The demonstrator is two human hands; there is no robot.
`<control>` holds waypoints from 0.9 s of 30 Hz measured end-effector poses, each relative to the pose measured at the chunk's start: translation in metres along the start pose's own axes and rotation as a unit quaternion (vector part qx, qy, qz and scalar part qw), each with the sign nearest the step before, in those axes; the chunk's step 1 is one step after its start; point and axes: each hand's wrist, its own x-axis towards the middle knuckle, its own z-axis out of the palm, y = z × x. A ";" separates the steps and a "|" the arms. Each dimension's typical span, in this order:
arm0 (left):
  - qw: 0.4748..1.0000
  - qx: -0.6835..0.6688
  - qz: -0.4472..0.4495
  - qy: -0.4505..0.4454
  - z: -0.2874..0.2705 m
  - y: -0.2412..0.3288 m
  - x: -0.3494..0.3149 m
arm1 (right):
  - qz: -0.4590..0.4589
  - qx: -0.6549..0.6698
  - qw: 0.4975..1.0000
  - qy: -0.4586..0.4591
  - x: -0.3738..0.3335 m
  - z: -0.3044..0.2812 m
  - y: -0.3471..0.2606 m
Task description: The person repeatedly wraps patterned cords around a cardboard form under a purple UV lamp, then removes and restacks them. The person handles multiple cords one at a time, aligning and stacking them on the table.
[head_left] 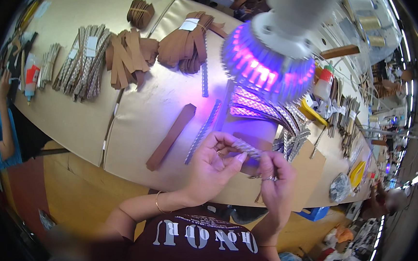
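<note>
A short length of silvery-brown braided strap is stretched between my two hands, just above the table's near edge. My left hand pinches its left end between thumb and fingers. On the other end my right hand closes with thumb and fingertips. A single braided strip lies just beyond my left hand, and a flat brown strip rests farther left. Past my hands, a bundle of braided strips sits partly beneath a lamp that glows purple and hides part of it.
Bundles of brown strips and braided strips lie on the tan table. A red-and-white bottle stands far left, another bottle right of the lamp. A yellow tray is at right. Another person's arm shows at far left.
</note>
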 end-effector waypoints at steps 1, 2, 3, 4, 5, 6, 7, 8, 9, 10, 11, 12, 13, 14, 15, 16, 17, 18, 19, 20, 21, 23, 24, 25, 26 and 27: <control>0.999 0.052 0.011 0.011 -0.003 -0.003 -0.001 | -0.022 -0.017 0.999 0.029 0.007 0.000 0.001; 0.995 0.100 0.019 0.017 -0.005 -0.005 -0.002 | -0.019 -0.051 0.998 0.031 0.012 -0.003 0.000; 0.973 0.217 0.081 0.009 -0.010 -0.007 -0.002 | -0.018 -0.084 0.996 0.033 0.017 -0.008 0.000; 0.934 0.328 0.140 -0.003 -0.016 -0.008 -0.001 | -0.017 -0.122 0.992 0.038 0.022 -0.013 0.000; 0.883 0.429 0.188 -0.014 -0.021 -0.009 -0.001 | -0.029 -0.114 0.992 0.041 0.028 -0.014 0.001; 0.863 0.465 0.194 -0.032 -0.024 -0.011 -0.003 | -0.028 -0.135 0.990 0.033 0.031 -0.017 0.000; 0.846 0.495 0.194 -0.046 -0.027 -0.013 -0.004 | -0.028 -0.156 0.987 0.024 0.035 -0.018 -0.001; 0.826 0.526 0.192 -0.062 -0.028 -0.014 -0.006 | -0.024 -0.181 0.983 0.019 0.038 -0.018 -0.002; 0.822 0.534 0.187 -0.066 -0.028 -0.016 -0.007 | -0.023 -0.193 0.981 0.013 0.039 -0.017 -0.003; 0.817 0.542 0.182 -0.071 -0.028 -0.018 -0.008 | -0.020 -0.211 0.977 0.012 0.041 -0.015 -0.003; 0.812 0.552 0.176 -0.077 -0.027 -0.020 -0.008 | -0.022 -0.234 0.972 0.014 0.042 -0.012 -0.004; 0.810 0.554 0.178 -0.073 -0.026 -0.021 -0.009 | -0.014 -0.215 0.976 0.016 0.042 -0.010 -0.005; 0.808 0.556 0.181 -0.072 -0.024 -0.022 -0.009 | -0.012 -0.202 0.979 0.022 0.043 -0.008 -0.005; 0.806 0.558 0.185 -0.071 -0.022 -0.022 -0.008 | -0.010 -0.189 0.981 0.031 0.043 -0.007 -0.006; 0.805 0.559 0.183 -0.077 -0.020 -0.022 -0.008 | -0.006 -0.196 0.980 0.034 0.043 -0.007 -0.006; 0.804 0.560 0.182 -0.084 -0.018 -0.022 -0.007 | -0.003 -0.202 0.979 0.040 0.043 -0.008 -0.006; 0.804 0.559 0.179 -0.092 -0.016 -0.022 -0.006 | -0.006 -0.214 0.976 0.051 0.043 -0.009 -0.007; 0.795 0.568 0.188 -0.098 -0.013 -0.022 -0.006 | 0.011 -0.212 0.976 0.048 0.042 -0.011 -0.006; 0.787 0.577 0.195 -0.103 -0.011 -0.021 -0.006 | 0.023 -0.217 0.975 0.050 0.041 -0.012 -0.006; 0.780 0.583 0.200 -0.108 -0.009 -0.022 -0.006 | 0.034 -0.221 0.973 0.051 0.040 -0.013 -0.005; 0.777 0.586 0.204 -0.105 -0.008 -0.022 -0.007 | 0.028 -0.214 0.975 0.044 0.040 -0.014 -0.004; 0.775 0.588 0.209 -0.097 -0.007 -0.025 -0.008 | 0.016 -0.201 0.979 0.027 0.039 -0.014 -0.001; 0.776 0.587 0.212 -0.095 -0.008 -0.026 -0.008 | 0.008 -0.202 0.979 0.024 0.039 -0.013 0.001; 0.776 0.586 0.215 -0.092 -0.009 -0.028 -0.009 | -0.001 -0.202 0.979 0.020 0.039 -0.012 0.003; 0.776 0.585 0.219 -0.088 -0.011 -0.030 -0.009 | -0.011 -0.202 0.979 0.017 0.040 -0.011 0.005; 0.780 0.581 0.216 -0.089 -0.013 -0.031 -0.010 | -0.009 -0.198 0.980 0.016 0.041 -0.009 0.007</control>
